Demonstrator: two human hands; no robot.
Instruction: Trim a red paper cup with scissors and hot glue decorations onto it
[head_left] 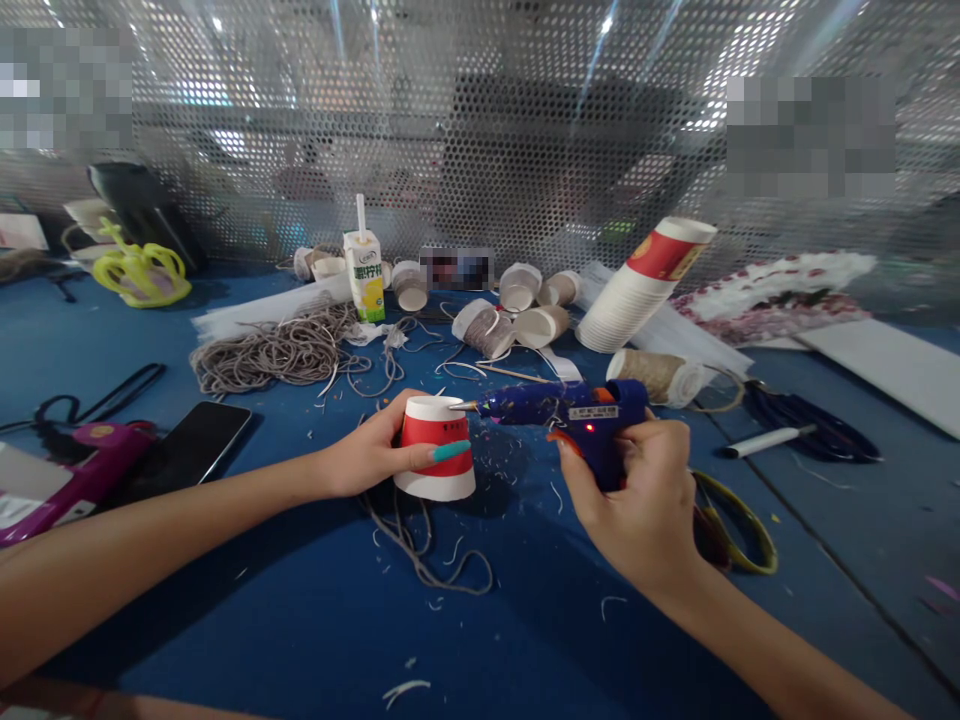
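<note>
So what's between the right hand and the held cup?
A blue glue gun, held in the right hand, its nozzle pointing at the cup; the head view shows this.

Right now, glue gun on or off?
On, apparently: a red light glows on the glue gun in the right hand. Can't tell if the nozzle is hot.

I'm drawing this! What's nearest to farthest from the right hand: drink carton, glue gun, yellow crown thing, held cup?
1. Glue gun: in the right hand.
2. Held cup: in the left hand.
3. Drink carton: back, left.
4. Yellow crown thing: far left.
</note>
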